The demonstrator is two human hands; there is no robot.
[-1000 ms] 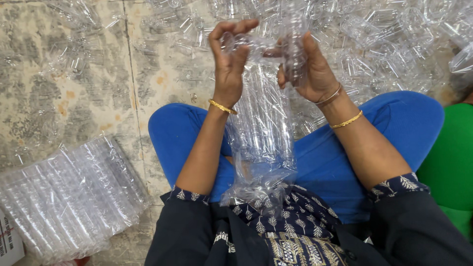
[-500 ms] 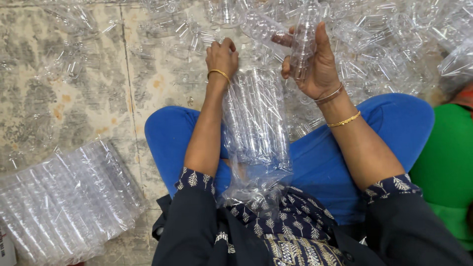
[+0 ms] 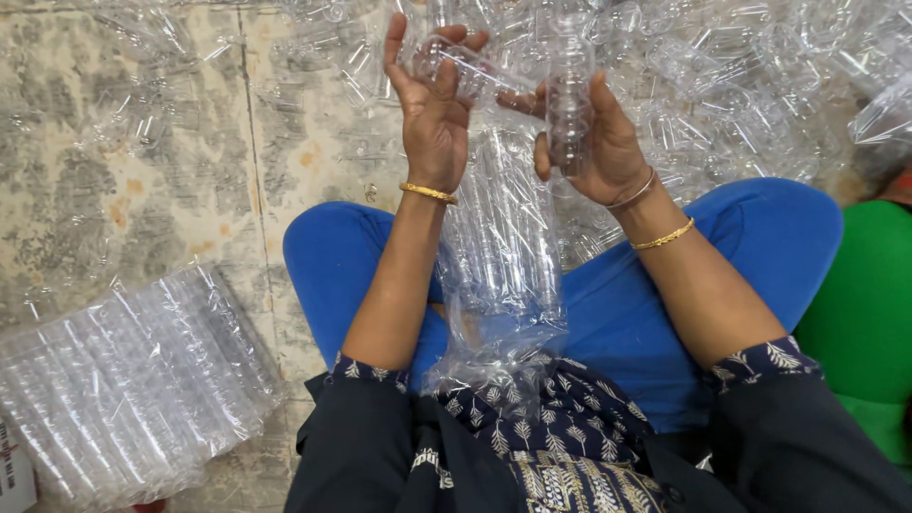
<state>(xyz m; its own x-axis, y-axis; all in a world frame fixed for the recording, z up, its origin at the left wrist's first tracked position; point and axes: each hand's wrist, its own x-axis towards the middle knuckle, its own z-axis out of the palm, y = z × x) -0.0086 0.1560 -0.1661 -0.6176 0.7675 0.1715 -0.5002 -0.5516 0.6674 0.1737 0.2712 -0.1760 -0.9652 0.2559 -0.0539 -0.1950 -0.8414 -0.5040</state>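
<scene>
I sit cross-legged on the floor in blue trousers. My left hand (image 3: 434, 104) is raised, its fingers curled around a small clear plastic bottle (image 3: 456, 65) lying sideways. My right hand (image 3: 594, 142) grips a stack of clear plastic bottles (image 3: 568, 95) held upright. Between my forearms a clear plastic bag filled with rows of bottles (image 3: 503, 266) stands in my lap, its bottom end bunched against my dark patterned top. Both wrists carry gold bangles.
A heap of loose clear bottles (image 3: 741, 66) covers the floor ahead and to the right. A packed clear bag of bottles (image 3: 123, 380) lies on the mottled stone floor at the left. A green-clothed person's edge (image 3: 864, 323) shows at the right.
My left hand has lifted from the top of the bag and now holds a single bottle up beside the right hand. The right hand keeps its stack, shifted slightly lower.
</scene>
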